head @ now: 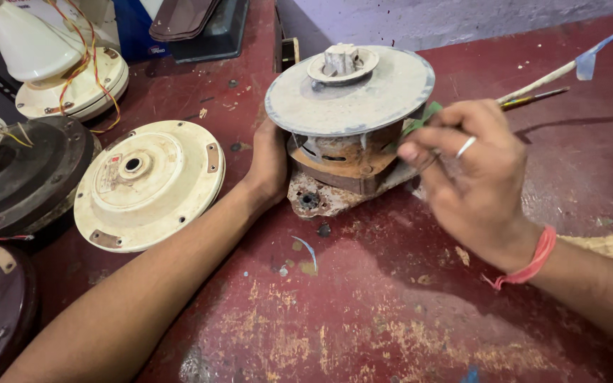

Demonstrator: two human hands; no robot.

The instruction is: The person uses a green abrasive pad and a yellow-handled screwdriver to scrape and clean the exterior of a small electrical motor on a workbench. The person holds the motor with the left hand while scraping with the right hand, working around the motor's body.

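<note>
A cream fan cover (149, 183) lies at nine o'clock. The left hand (269, 167) cups the rusty motor (348, 120) at centre — fingers hidden behind. At three o'clock, the right hand (473, 170) pinches a thin tool (533, 96), its tip blurred.

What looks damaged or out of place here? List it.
The motor held between the left hand and right hand shows rust on its lower housing. The red tabletop has worn, chipped paint. Loose wires hang from the cream fan part.
</note>
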